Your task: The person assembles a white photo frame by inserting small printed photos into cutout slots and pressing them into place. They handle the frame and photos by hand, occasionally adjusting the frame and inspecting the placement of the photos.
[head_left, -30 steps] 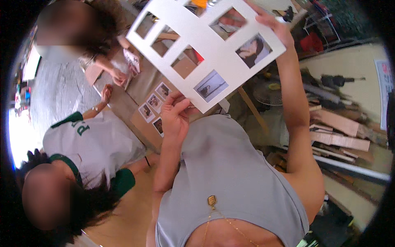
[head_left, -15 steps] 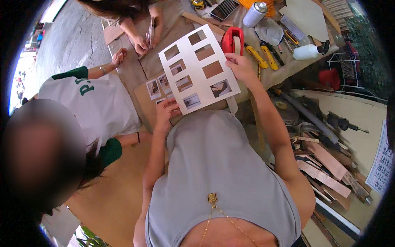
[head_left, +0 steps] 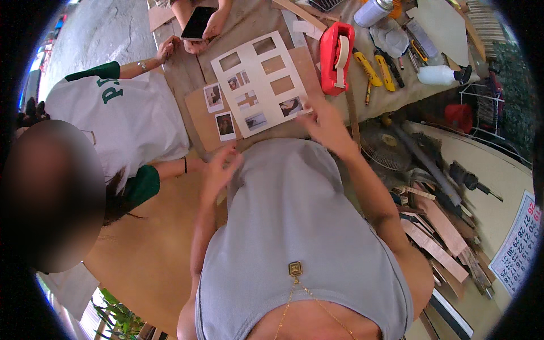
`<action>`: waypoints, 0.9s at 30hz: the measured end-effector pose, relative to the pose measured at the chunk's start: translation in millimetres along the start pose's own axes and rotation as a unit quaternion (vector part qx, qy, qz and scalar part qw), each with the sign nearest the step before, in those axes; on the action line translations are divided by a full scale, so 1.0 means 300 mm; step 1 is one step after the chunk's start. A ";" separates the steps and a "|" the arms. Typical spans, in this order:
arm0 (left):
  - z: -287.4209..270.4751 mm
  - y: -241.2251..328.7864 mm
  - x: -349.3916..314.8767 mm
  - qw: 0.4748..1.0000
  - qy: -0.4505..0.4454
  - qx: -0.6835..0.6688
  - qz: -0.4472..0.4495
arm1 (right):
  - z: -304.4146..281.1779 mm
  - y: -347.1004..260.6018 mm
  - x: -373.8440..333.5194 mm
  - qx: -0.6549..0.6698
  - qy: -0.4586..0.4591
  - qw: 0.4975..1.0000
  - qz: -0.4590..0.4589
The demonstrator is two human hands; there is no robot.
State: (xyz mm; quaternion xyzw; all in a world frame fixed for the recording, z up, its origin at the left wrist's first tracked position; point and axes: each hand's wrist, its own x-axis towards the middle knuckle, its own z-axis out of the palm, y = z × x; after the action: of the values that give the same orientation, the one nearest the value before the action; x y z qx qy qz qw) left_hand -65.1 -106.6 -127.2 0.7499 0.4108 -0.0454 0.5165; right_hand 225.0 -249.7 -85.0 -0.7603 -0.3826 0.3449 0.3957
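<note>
A white card point(head_left: 260, 88) with two columns of cut-out rectangular windows lies on the table over a brown board point(head_left: 199, 120). Photos show through some windows, among them one at the lower right point(head_left: 291, 106). My right hand point(head_left: 326, 130) is at the card's lower right corner, fingers apart and slightly blurred; whether a fingertip touches the corner is unclear. Below the card's lower left corner, my left hand point(head_left: 221, 170) hovers clear of it, fingers loosely spread and holding nothing. Two white-bordered photos, an upper one point(head_left: 213, 98) and a lower one point(head_left: 225, 126), lie left of the card.
A red tape dispenser point(head_left: 335, 59) stands right of the card. Beyond it lie yellow cutters point(head_left: 367, 68), a spray can point(head_left: 374, 11) and a white bottle point(head_left: 439, 75). Across the table, a person's hands hold a phone point(head_left: 198, 24). Another person in a white shirt point(head_left: 141, 113) sits at left.
The card has gone from being held up in both my hands to lying on the table. My left hand has drawn back from it. The person opposite has tilted the phone flatter.
</note>
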 end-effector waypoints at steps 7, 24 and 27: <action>0.066 0.040 -0.198 0.991 -0.052 -0.095 0.074 | 0.080 0.114 -0.294 0.079 -0.223 0.969 -0.066; 0.001 0.052 -0.134 0.992 -0.010 -0.119 -0.024 | 0.186 0.119 -0.394 0.199 0.058 0.972 0.112; 0.029 -0.035 -0.032 0.968 0.079 -0.234 -0.055 | 0.181 0.047 -0.319 0.171 0.162 0.961 0.142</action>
State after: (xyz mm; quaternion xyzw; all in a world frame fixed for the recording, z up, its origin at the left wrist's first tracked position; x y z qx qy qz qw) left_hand -75.2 -118.0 -134.2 0.5860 0.4899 0.0826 0.6401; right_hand 139.6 -318.8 -100.2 -0.7737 -0.1362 0.3298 0.5235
